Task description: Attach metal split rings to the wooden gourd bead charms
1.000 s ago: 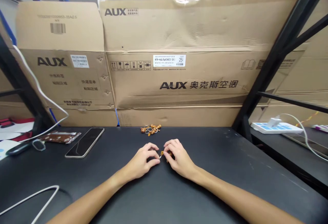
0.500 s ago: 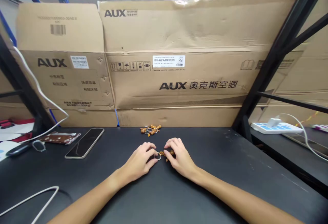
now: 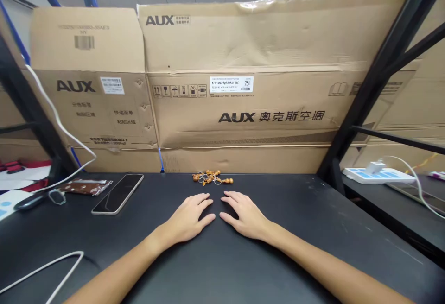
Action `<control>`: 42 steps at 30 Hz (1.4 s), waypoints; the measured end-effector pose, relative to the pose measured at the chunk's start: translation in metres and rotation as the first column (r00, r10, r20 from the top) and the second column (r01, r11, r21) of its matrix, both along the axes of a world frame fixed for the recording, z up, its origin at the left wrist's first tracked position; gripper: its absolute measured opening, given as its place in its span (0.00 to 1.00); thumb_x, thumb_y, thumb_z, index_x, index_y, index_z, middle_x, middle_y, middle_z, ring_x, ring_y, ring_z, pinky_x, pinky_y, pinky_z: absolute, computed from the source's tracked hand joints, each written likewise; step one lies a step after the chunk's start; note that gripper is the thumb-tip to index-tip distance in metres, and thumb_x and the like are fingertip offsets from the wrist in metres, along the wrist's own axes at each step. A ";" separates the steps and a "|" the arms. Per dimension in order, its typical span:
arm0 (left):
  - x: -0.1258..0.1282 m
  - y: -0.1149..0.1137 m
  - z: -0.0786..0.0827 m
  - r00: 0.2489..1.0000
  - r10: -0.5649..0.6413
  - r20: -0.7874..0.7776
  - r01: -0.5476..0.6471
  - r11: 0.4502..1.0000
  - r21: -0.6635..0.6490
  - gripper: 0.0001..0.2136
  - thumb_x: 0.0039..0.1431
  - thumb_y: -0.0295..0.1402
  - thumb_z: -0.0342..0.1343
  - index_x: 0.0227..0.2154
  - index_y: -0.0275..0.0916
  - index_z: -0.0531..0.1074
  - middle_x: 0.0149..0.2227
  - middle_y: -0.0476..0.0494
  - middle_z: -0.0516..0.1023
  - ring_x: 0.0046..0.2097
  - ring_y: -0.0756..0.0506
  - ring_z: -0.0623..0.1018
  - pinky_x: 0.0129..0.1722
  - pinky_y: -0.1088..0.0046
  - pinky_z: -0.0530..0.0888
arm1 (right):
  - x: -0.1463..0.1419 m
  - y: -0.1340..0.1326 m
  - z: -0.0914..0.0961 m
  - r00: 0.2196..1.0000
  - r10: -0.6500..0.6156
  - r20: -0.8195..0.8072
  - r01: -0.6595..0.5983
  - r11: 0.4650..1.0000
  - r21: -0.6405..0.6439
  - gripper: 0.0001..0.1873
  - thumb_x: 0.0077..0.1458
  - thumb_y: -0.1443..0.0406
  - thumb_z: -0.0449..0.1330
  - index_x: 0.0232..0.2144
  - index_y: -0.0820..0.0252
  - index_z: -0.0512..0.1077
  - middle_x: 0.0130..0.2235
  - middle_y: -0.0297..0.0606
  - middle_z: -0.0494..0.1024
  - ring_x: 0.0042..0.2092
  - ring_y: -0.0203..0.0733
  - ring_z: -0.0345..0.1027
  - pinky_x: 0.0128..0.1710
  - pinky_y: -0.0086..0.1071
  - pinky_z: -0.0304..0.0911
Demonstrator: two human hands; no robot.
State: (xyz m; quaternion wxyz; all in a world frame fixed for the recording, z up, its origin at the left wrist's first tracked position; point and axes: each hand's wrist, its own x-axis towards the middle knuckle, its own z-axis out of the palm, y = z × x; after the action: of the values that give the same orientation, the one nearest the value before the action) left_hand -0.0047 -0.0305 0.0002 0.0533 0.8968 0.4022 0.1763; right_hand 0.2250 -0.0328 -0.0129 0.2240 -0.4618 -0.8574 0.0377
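Both of my hands rest low over the dark tabletop (image 3: 222, 262), facing each other with a gap between the fingertips. My left hand (image 3: 189, 218) has its thumb and fingers apart and holds nothing. My right hand (image 3: 246, 215) is likewise spread, with nothing in it. Just beyond my fingertips lies a small pile of keychains (image 3: 207, 177) with brown bead-like pendants and metal rings. One keychain (image 3: 226, 181) lies at the right side of the pile, its ring toward the left. Neither hand touches the pile.
Cardboard boxes (image 3: 271, 128) stand along the back edge. To the left lie a phone (image 3: 118, 194), a brown packet (image 3: 86, 186) and a white cable (image 3: 66, 130). Black rack posts (image 3: 368, 81) rise at the right, beside a power strip (image 3: 359, 174).
The keychain that was between my hands is now at the right of the pile, let go. My fingers have opened. The camera view has shifted slightly.
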 end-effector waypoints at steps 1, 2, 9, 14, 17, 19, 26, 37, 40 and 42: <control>-0.002 0.002 -0.002 1.000 0.003 -0.010 -0.004 1.000 -0.012 0.22 0.65 0.45 0.45 0.57 0.41 0.64 0.61 0.39 0.63 0.62 0.38 0.62 0.60 0.57 0.60 | 0.002 0.002 0.000 1.000 0.005 0.012 -0.005 0.999 -0.037 0.27 0.60 0.51 0.51 0.55 0.60 0.65 0.61 0.47 0.62 0.62 0.52 0.53 0.59 0.47 0.51; -0.003 0.003 -0.003 1.000 0.005 -0.012 -0.006 1.000 -0.018 0.22 0.65 0.46 0.44 0.57 0.41 0.64 0.62 0.39 0.62 0.62 0.38 0.62 0.60 0.57 0.60 | 0.003 0.003 -0.001 1.000 0.013 0.023 -0.011 0.998 -0.068 0.29 0.60 0.50 0.51 0.57 0.60 0.64 0.62 0.46 0.60 0.63 0.52 0.51 0.61 0.48 0.49; -0.003 0.004 -0.006 1.000 0.010 0.001 -0.010 1.000 -0.017 0.23 0.65 0.46 0.44 0.58 0.41 0.64 0.62 0.39 0.62 0.62 0.38 0.61 0.60 0.58 0.61 | 0.004 0.001 0.003 0.995 0.076 0.069 -0.062 0.982 -0.176 0.35 0.61 0.46 0.46 0.62 0.60 0.56 0.66 0.45 0.50 0.67 0.49 0.40 0.65 0.47 0.39; -0.003 0.004 -0.006 1.000 0.003 0.006 -0.003 1.000 -0.013 0.23 0.65 0.46 0.44 0.58 0.41 0.64 0.62 0.39 0.62 0.62 0.39 0.62 0.60 0.58 0.61 | 0.005 0.001 0.005 0.991 0.108 0.081 -0.088 0.972 -0.218 0.38 0.60 0.44 0.45 0.64 0.59 0.50 0.67 0.43 0.45 0.68 0.49 0.34 0.66 0.47 0.35; -0.003 0.004 -0.006 1.000 0.000 0.012 0.000 1.000 -0.009 0.23 0.65 0.46 0.44 0.57 0.41 0.64 0.62 0.39 0.62 0.62 0.39 0.62 0.60 0.58 0.61 | 0.004 -0.002 0.007 0.988 0.118 0.103 -0.091 0.966 -0.240 0.39 0.60 0.44 0.45 0.65 0.60 0.48 0.67 0.44 0.43 0.68 0.50 0.32 0.66 0.48 0.34; -0.003 0.003 -0.006 1.000 -0.005 0.027 0.005 1.000 -0.002 0.22 0.65 0.46 0.44 0.57 0.41 0.65 0.61 0.39 0.63 0.62 0.39 0.62 0.60 0.58 0.61 | 0.003 -0.007 0.009 0.983 0.147 0.107 -0.115 0.960 -0.257 0.40 0.60 0.44 0.46 0.65 0.60 0.47 0.67 0.43 0.42 0.68 0.51 0.31 0.66 0.48 0.33; -0.003 0.004 -0.006 0.999 -0.015 0.043 0.015 1.000 0.002 0.22 0.65 0.46 0.44 0.57 0.41 0.65 0.62 0.39 0.63 0.62 0.39 0.62 0.60 0.57 0.61 | -0.001 -0.020 0.010 0.970 0.230 0.073 -0.203 0.942 -0.267 0.40 0.59 0.44 0.48 0.65 0.56 0.46 0.67 0.41 0.41 0.68 0.51 0.31 0.66 0.49 0.33; -0.004 0.003 -0.007 0.999 -0.002 0.037 0.003 1.000 -0.004 0.22 0.65 0.46 0.45 0.57 0.42 0.64 0.62 0.40 0.62 0.62 0.39 0.62 0.61 0.58 0.61 | 0.013 0.006 0.007 0.986 0.125 0.110 -0.096 0.966 -0.239 0.38 0.59 0.43 0.46 0.65 0.53 0.47 0.67 0.38 0.43 0.68 0.49 0.32 0.66 0.49 0.32; -0.004 0.004 -0.007 1.000 -0.007 0.029 0.007 1.000 -0.009 0.22 0.65 0.46 0.45 0.57 0.42 0.64 0.62 0.40 0.62 0.63 0.39 0.61 0.61 0.57 0.60 | 0.008 -0.003 0.006 0.979 0.167 0.115 -0.136 0.961 -0.240 0.40 0.58 0.43 0.48 0.65 0.55 0.45 0.67 0.41 0.41 0.68 0.51 0.31 0.66 0.50 0.32; -0.004 0.004 -0.006 0.999 -0.012 0.034 0.012 1.000 -0.010 0.22 0.65 0.45 0.44 0.57 0.42 0.64 0.62 0.40 0.62 0.63 0.39 0.61 0.61 0.58 0.60 | 0.004 -0.012 0.007 0.967 0.234 0.100 -0.206 0.950 -0.235 0.40 0.58 0.44 0.49 0.65 0.53 0.44 0.67 0.40 0.41 0.68 0.51 0.31 0.66 0.50 0.33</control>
State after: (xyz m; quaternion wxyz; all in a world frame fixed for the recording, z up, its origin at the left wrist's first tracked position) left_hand -0.0083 -0.0270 -0.0062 0.0657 0.8958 0.3967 0.1894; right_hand 0.2288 -0.0450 -0.0055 0.1106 -0.3869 -0.9063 0.1290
